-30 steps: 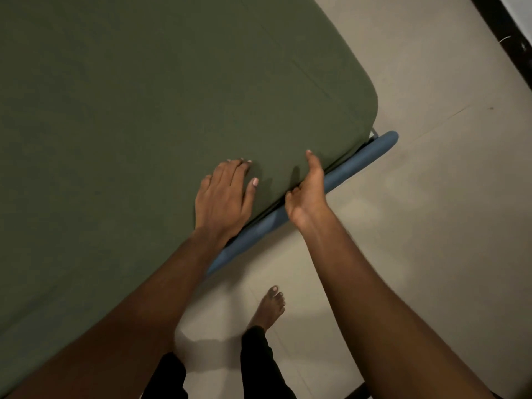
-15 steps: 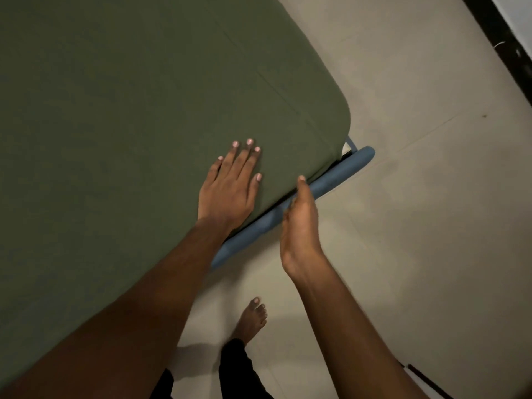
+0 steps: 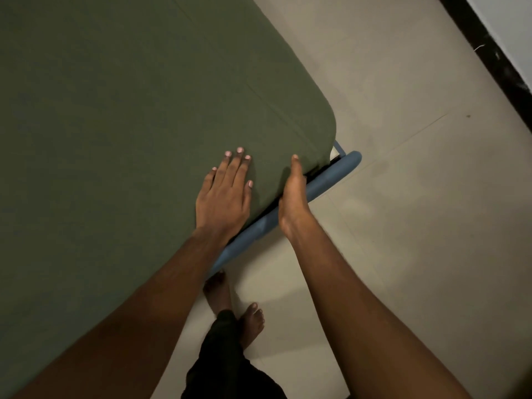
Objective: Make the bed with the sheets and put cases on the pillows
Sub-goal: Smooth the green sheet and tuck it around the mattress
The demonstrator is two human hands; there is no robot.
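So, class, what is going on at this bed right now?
A person is fitting the green sheet near the mattress corner. The left hand lies flat on the sheet, fingers straight. The right hand presses edge-on against the sheet's side, above the blue bed frame; its fingers are hidden. No pillows show.

Mid-frame, the left hand (image 3: pixel 223 194) lies flat, fingers straight; the right hand (image 3: pixel 293 197) stands edge-on just right of it, fingers extended.
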